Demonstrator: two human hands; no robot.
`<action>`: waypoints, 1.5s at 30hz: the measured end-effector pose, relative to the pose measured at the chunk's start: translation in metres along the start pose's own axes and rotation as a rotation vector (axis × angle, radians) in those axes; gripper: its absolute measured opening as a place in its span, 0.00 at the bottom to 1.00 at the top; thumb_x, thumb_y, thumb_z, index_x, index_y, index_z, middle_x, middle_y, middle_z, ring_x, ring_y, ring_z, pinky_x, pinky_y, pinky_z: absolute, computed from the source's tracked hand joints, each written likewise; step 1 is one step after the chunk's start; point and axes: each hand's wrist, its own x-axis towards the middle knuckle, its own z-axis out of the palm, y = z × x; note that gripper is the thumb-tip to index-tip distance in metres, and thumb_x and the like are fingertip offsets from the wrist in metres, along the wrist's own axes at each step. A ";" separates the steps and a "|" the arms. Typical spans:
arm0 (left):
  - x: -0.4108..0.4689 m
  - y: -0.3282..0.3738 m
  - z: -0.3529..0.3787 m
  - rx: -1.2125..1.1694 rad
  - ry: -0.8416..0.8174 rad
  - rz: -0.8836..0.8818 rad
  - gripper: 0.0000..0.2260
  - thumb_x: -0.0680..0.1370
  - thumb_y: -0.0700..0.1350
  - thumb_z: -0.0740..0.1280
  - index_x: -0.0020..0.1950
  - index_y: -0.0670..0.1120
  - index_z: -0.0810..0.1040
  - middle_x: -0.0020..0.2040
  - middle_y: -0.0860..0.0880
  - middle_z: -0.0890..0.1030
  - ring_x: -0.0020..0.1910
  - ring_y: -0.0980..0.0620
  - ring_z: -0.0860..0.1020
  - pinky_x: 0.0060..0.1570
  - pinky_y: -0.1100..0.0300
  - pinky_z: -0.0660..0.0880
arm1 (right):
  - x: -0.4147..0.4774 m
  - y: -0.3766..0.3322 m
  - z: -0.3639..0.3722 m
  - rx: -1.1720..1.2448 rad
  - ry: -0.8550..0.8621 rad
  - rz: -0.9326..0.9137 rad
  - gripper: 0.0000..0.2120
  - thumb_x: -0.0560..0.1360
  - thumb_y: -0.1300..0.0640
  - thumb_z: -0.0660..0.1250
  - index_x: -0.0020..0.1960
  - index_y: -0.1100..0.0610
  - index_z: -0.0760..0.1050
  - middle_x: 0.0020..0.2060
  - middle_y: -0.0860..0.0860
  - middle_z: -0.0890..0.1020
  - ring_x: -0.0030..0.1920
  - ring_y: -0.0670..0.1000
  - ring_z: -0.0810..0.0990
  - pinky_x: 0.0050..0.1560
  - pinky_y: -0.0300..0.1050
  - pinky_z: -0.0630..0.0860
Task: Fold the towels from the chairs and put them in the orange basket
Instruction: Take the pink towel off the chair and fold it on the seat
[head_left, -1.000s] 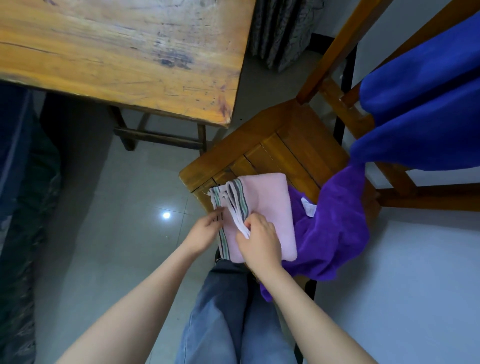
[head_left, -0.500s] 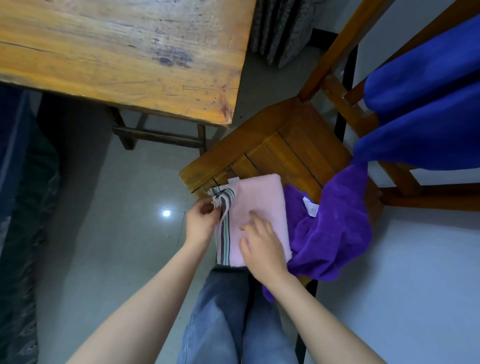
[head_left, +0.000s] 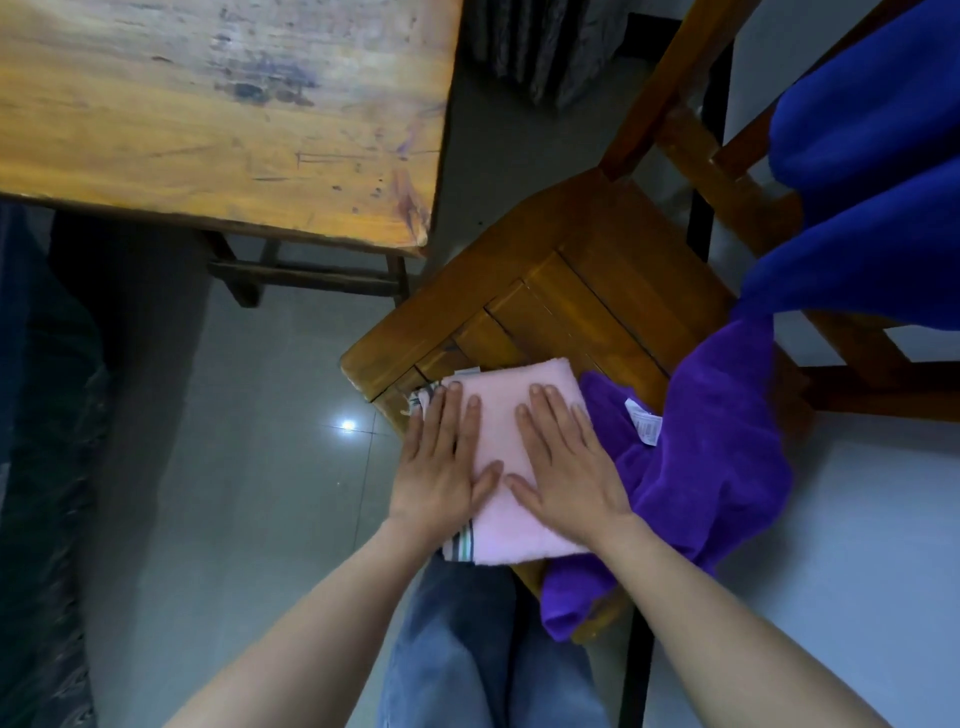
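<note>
A folded pink towel (head_left: 506, 410) with a striped edge lies on the near corner of the wooden chair seat (head_left: 566, 291). My left hand (head_left: 444, 457) lies flat on the towel's left half, fingers spread. My right hand (head_left: 563, 462) lies flat on its right half. A crumpled purple towel (head_left: 717, 441) lies beside it on the right and hangs over the seat's edge. A blue towel (head_left: 872, 156) hangs over the chair back at the upper right. No orange basket is in view.
A worn wooden table (head_left: 218, 114) stands at the upper left, with its corner close to the chair. Grey tiled floor (head_left: 249, 467) lies between them. My jeans-clad legs (head_left: 467, 649) are below the chair's front edge. Dark fabric runs down the left edge.
My left hand let go of the striped, fringed end after tucking it under. Both hands have opened and now lie flat on top of the folded pink towel.
</note>
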 end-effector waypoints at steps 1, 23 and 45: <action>0.001 0.000 0.005 -0.013 0.024 0.007 0.32 0.80 0.61 0.41 0.76 0.41 0.43 0.75 0.37 0.53 0.74 0.41 0.51 0.71 0.49 0.45 | 0.001 0.001 0.001 0.018 0.020 -0.008 0.34 0.74 0.41 0.50 0.72 0.62 0.54 0.72 0.60 0.58 0.72 0.57 0.56 0.71 0.51 0.45; -0.073 0.065 0.004 0.011 0.034 0.015 0.41 0.57 0.45 0.74 0.68 0.46 0.64 0.68 0.38 0.64 0.66 0.38 0.63 0.59 0.42 0.70 | -0.074 0.010 0.006 -0.141 0.185 -0.359 0.22 0.66 0.56 0.67 0.59 0.61 0.72 0.59 0.61 0.79 0.61 0.60 0.77 0.63 0.54 0.68; -0.077 0.020 -0.029 0.074 0.309 0.085 0.22 0.66 0.43 0.64 0.60 0.47 0.70 0.55 0.40 0.80 0.55 0.42 0.72 0.50 0.51 0.66 | -0.054 -0.049 -0.017 0.023 0.592 -0.120 0.07 0.71 0.63 0.61 0.46 0.55 0.76 0.37 0.54 0.80 0.40 0.57 0.80 0.37 0.44 0.76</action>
